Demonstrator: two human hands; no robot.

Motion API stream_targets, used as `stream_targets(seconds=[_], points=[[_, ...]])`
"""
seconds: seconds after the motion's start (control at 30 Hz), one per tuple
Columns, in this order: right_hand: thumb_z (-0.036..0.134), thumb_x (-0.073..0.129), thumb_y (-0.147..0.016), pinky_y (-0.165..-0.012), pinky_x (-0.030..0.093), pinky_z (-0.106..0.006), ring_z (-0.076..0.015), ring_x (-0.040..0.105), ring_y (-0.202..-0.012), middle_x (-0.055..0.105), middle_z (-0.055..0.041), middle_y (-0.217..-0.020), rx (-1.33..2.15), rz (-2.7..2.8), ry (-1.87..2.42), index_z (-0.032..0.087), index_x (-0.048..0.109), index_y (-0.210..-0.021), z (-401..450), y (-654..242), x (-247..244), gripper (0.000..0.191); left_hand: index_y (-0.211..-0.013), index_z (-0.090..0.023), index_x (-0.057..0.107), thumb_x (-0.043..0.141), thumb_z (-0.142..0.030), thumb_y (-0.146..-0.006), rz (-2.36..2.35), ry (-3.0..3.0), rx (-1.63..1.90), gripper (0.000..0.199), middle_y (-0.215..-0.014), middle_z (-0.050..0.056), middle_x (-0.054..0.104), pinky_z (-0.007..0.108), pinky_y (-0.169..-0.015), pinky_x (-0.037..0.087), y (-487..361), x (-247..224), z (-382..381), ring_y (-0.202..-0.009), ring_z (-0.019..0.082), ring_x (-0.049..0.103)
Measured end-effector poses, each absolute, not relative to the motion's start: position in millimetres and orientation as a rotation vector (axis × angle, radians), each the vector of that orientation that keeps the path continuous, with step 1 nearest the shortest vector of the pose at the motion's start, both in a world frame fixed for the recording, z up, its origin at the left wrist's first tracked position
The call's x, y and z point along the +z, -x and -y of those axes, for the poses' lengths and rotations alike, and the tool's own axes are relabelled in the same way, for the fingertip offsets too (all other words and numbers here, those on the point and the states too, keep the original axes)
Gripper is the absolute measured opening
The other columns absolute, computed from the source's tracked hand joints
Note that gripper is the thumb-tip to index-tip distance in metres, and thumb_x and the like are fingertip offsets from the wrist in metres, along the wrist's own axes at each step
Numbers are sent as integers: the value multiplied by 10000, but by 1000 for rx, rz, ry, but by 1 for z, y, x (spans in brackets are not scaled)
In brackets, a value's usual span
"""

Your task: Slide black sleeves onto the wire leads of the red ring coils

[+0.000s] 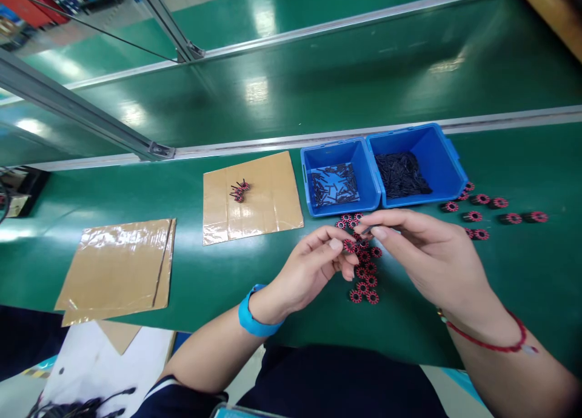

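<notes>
Head view: "What's in the hands?"

"Left hand [313, 259] pinches a red-and-black ring [349, 246] at the clock's centre; right hand [434, 266], at three, has finger and thumb clamped on a dark sliver [367, 230]. Just beside each other; can't tell if they touch!"

"How far along?"

"Early, I'd judge. Only a small dark-pronged group [239, 191] sits on the cardboard [282, 209] at ten o'clock."

"And left to do?"

"Plenty, by the look of it: a ring cluster [362, 288] at six, more scattered rings [500, 203] near three. Dark pieces lie in the left blue bin [343, 210] at twelve and heap in the right blue bin [436, 157] at one."
</notes>
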State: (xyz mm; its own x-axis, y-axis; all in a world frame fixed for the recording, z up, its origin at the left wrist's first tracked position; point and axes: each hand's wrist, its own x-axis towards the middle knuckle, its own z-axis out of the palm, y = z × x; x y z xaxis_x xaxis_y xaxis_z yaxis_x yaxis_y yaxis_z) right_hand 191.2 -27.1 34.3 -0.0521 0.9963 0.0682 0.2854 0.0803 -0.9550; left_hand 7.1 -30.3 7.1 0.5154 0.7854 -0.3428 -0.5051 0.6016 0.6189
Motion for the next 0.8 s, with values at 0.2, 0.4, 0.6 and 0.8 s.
stream_targets(seconds=[0.2,0.4,0.6,0.8], points=[[175,617,-914,-772,575,-274,-159,729,-864,779,21,-957,841,1659,1326,284,730,-985,27,-199,37,172,-967,-143,671,717,-328,-864,-676,-462,794,217,-752,30,698,230,-640,481,-6,8,30,-620,105,645],[109,583,-899,-805,536,-365,-201,715,-838,767,-11,-924,524,1995,1176,264,689,-993,23,-206,41,210,-956,-144,673,720,-339,-860,-705,-483,782,222,-732,24,681,234,-635,471,-6,8,30,-613,101,626],[99,596,-889,-793,523,-364,-205,707,-845,758,-7,-898,513,2046,1141,265,669,-996,22,-210,42,211,-956,-145,674,719,-336,-862,-711,-485,783,218,-725,23,682,231,-627,464,-7,7,30,-610,99,623],[114,600,-893,-790,520,-376,-216,710,-852,760,-14,-902,525,2052,1133,268,677,-1003,22,-210,41,204,-951,-144,672,724,-339,-857,-717,-482,780,222,-718,21,677,230,-627,460,-7,6,30,-608,98,619]])
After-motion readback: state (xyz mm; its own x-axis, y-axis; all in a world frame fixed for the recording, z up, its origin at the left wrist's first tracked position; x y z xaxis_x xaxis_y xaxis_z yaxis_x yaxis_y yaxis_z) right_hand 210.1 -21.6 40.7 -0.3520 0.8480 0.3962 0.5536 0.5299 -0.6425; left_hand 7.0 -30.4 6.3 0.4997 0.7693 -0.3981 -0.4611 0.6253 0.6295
